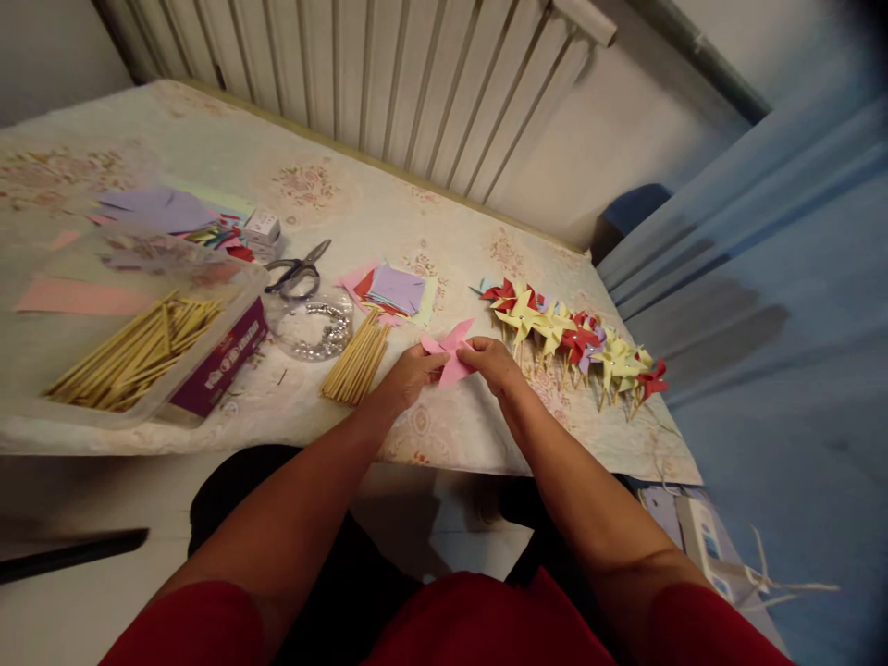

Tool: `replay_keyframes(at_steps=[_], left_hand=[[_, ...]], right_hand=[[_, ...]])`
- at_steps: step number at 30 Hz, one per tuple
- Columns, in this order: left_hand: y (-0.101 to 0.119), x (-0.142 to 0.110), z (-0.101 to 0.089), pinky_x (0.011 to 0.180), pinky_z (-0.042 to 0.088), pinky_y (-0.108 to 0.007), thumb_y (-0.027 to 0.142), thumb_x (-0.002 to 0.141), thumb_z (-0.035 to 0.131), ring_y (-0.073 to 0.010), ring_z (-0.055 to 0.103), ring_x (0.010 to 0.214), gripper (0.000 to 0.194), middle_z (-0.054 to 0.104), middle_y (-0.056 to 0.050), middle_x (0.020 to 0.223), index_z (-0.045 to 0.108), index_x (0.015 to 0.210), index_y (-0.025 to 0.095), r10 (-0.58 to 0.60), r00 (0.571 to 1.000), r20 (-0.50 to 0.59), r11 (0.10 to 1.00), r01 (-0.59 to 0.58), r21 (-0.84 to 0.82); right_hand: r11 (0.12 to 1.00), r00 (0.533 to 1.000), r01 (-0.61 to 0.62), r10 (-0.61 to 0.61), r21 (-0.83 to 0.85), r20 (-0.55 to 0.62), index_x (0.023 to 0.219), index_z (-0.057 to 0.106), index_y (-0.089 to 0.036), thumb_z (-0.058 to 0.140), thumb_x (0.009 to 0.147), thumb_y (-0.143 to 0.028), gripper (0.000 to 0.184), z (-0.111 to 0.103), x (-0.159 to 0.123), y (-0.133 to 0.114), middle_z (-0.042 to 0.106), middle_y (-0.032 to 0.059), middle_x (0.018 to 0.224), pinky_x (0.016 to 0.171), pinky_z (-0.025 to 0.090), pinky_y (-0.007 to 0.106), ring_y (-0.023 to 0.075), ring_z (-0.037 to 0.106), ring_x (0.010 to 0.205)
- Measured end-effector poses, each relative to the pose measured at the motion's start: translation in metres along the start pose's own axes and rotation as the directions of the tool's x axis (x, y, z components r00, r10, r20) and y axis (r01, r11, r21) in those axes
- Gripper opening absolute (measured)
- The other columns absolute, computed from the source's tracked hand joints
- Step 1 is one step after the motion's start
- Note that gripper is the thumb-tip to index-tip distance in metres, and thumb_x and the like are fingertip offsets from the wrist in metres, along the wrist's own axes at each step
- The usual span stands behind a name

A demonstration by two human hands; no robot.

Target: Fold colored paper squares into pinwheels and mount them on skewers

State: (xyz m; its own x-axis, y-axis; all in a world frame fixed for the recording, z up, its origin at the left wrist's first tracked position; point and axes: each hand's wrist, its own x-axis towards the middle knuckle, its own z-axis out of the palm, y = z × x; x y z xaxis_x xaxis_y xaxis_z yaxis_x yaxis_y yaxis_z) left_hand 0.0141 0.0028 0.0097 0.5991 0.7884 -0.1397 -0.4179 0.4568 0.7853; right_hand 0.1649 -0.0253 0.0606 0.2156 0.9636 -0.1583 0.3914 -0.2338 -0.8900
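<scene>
A pink paper pinwheel [452, 350] with folded blades is held between my two hands above the table's front part. My left hand [414, 372] pinches its left side, fingers closed. On the other side, my right hand [491, 361] grips the paper near its middle with thumb and fingers. To the left lies a bundle of thin wooden sticks [356, 359]. Behind it is a stack of cut paper squares [397, 290], lilac on top with red and pink below. Finished pinwheels [555, 326] in yellow, red and lilac lie in a row at the right.
Left of the sticks, a round clear dish [310, 327] holds shiny metal pins. Scissors [300, 270] lie behind it. A plastic tub [228, 347] with many sticks stands far left, near coloured paper sheets [156, 210] and a small white box [262, 228]. A blue curtain [777, 305] hangs right.
</scene>
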Motion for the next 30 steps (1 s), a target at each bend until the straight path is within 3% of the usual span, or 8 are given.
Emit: replay_keyframes(at_steps=[11,18,23,27,30], left_hand=[[0.005,-0.005,0.001,0.061,0.046,-0.027,0.026,0.071,0.067,-0.0181,0.064,0.066,0.027,0.070,-0.003,0.070,0.070,0.093,0.012,0.110,0.994,-0.028,0.992,-0.108,0.061],[0.002,-0.003,0.000,0.061,0.046,-0.027,0.028,0.070,0.067,-0.0175,0.063,0.065,0.028,0.069,-0.003,0.071,0.070,0.093,0.012,0.104,0.994,-0.038,0.991,-0.101,0.084],[0.008,-0.007,0.001,0.059,0.044,-0.027,0.028,0.070,0.067,-0.0145,0.057,0.057,0.021,0.066,-0.001,0.066,0.068,0.085,0.012,0.082,0.996,-0.040,0.993,-0.078,0.094],[0.018,-0.012,0.004,0.059,0.042,-0.025,0.027,0.068,0.068,-0.0133,0.054,0.058,0.016,0.063,0.000,0.062,0.063,0.072,0.013,0.090,0.994,-0.067,0.980,-0.076,0.183],[0.020,-0.013,0.002,0.056,0.038,-0.024,0.026,0.068,0.067,-0.0111,0.049,0.055,0.014,0.060,0.002,0.060,0.059,0.068,0.014,0.096,0.990,-0.100,0.973,-0.073,0.218]], right_hand=[[0.996,1.000,-0.030,0.029,0.078,0.010,0.063,0.055,-0.018,0.065,0.062,-0.040,0.024,0.013,0.000,0.003,0.043,-0.0068,0.053,0.049,0.023,0.023,0.0078,0.034,0.050],[0.989,0.998,-0.063,0.062,0.134,0.006,0.061,0.053,-0.019,0.067,0.059,-0.040,0.025,0.016,-0.002,0.002,0.043,-0.0079,0.052,0.049,0.023,0.023,0.0073,0.033,0.048],[0.977,0.997,-0.081,0.077,0.198,0.028,0.072,0.061,-0.018,0.070,0.060,-0.043,0.029,0.012,-0.002,0.004,0.054,-0.0058,0.060,0.053,0.033,0.023,0.0091,0.043,0.053],[0.978,0.998,-0.026,0.038,0.207,-0.053,0.088,0.066,-0.017,0.071,0.061,-0.046,0.040,0.001,-0.003,0.002,0.059,-0.0037,0.067,0.058,0.038,0.024,0.0098,0.047,0.058],[0.982,0.984,0.049,-0.016,0.183,-0.177,0.093,0.065,-0.018,0.071,0.062,-0.042,0.039,-0.010,-0.008,0.001,0.061,-0.0028,0.071,0.063,0.042,0.026,0.0113,0.052,0.063]])
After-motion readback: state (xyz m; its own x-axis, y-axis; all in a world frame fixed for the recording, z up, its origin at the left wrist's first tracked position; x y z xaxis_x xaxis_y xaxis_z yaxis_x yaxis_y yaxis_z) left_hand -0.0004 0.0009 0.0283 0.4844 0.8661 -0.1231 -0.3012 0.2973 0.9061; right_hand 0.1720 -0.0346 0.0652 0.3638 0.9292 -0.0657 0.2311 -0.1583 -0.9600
